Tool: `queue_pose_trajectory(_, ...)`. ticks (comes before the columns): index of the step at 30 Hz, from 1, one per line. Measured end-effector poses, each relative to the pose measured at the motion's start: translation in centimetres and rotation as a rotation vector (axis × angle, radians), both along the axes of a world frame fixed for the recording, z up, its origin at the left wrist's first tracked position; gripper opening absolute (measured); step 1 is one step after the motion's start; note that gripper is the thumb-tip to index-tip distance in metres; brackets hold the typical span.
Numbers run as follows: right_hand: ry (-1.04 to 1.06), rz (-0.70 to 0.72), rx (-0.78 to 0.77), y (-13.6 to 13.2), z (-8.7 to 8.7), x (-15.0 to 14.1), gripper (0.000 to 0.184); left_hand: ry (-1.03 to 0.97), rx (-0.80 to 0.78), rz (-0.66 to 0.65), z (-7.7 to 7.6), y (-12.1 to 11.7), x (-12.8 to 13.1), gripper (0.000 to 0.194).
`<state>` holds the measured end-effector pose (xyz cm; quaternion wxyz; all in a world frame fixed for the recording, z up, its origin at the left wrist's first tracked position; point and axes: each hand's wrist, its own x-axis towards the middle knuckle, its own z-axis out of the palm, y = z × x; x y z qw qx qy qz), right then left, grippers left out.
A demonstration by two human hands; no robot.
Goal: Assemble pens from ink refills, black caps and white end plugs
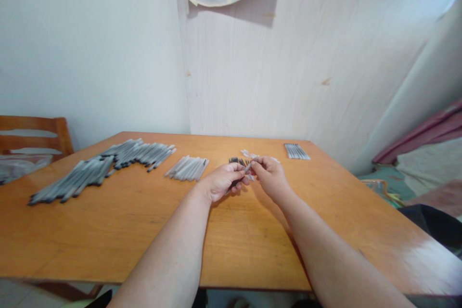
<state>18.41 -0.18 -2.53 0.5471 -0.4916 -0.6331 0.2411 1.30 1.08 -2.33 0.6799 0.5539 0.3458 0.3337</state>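
Above the middle of the table, my left hand is closed, its thumb and fingers on a thin grey pen. A dark piece shows below that thumb, partly hidden by the fingers. My right hand pinches at the pen's upper end; whether a small part is between its fingertips I cannot tell. Just beyond the hands lie several short black pieces and small clear-white pieces, partly covered by the hands. Left of them is a bundle of whitish pen barrels.
Big piles of grey pens with black ends spread over the left of the wooden table. A neat row of pens lies at the back right. A wooden chair stands at the left; the wall rises behind the table.
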Motion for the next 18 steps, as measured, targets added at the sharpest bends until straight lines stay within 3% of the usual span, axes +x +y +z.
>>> queue_pose_trajectory(7, -0.179, -0.014, 0.116, -0.07, 0.03, 0.28, 0.025, -0.009, -0.022, 0.026, 0.13, 0.02, 0.05, 0.025)
queue_pose_trajectory(18, -0.039, 0.014, 0.034, 0.52, -0.77, 0.14, 0.027, -0.016, 0.020, 0.027, 0.19, 0.08, 0.04, 0.026)
